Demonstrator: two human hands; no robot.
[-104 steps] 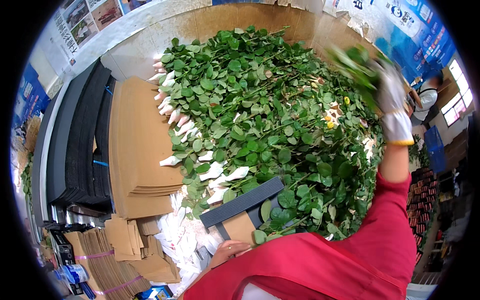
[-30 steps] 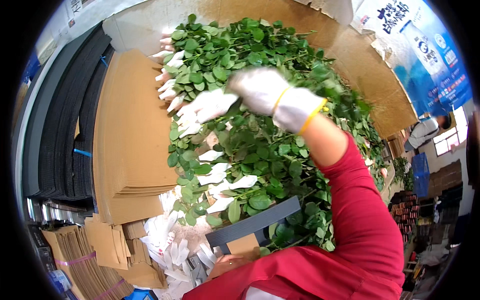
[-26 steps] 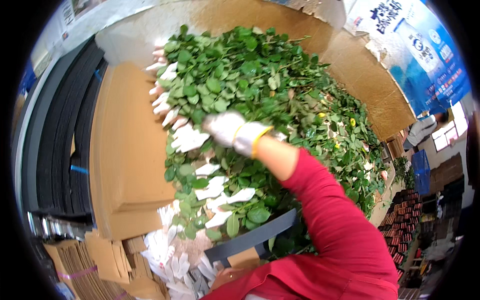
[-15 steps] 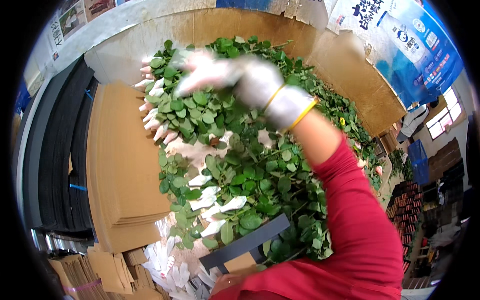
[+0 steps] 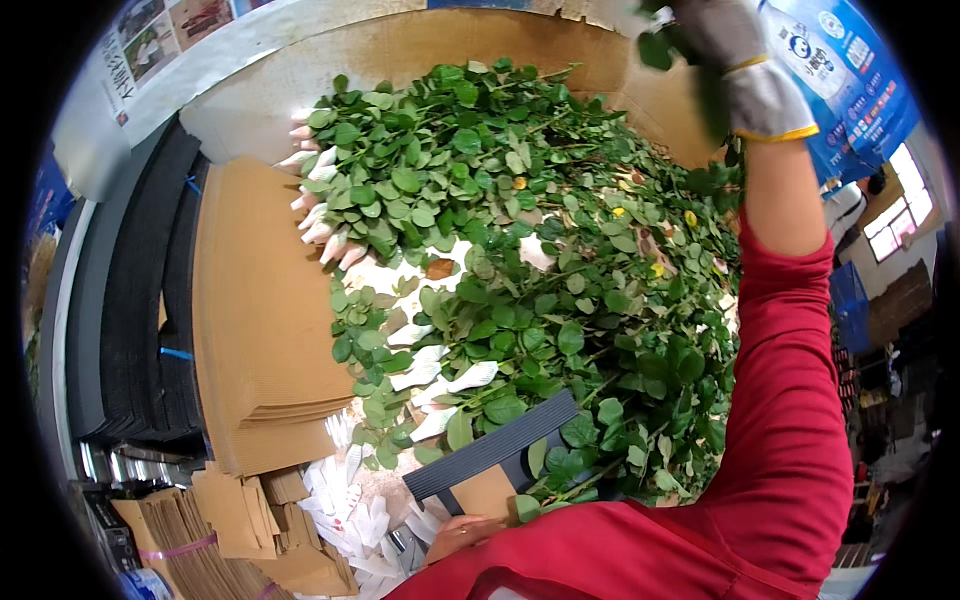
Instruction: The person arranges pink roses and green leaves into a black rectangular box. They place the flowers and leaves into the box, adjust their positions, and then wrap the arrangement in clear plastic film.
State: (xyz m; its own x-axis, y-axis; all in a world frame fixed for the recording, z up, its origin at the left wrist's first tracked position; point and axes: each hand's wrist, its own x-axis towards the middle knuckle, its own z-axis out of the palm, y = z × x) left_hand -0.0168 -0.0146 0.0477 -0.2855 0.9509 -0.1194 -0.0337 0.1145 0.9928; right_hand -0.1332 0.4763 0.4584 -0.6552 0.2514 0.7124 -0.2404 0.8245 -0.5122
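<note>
The biggest thing here is the heap of cut leafy stems [image 5: 570, 338], spread over the worktop [image 5: 386, 484] from its back edge nearly to its near edge, with most visible flower heads [image 5: 473, 376] pointing left in white or pinkish sleeves. Along the left side stand a stack of brown cardboard sheets [image 5: 270, 330] and, further left, upright black boards [image 5: 145, 320]. Near the front edge a dark ridged board [image 5: 495, 446] lies aslant with a brown card [image 5: 484, 492] at its lower side. The gloved right hand [image 5: 722, 40] is raised beyond the back right corner; blurred and cut by the frame, its fingers appear curled around a leafy bunch [image 5: 656, 48]. The bare left hand [image 5: 466, 533] is low beside the card, fingers bent; whether they grip or just rest cannot be told. Loose white sleeves [image 5: 350, 515] lie to its left. The step in hand looks like handling stems one-handed above the heap; the next move seems to call for a secure hold and free room for the leaves.
</note>
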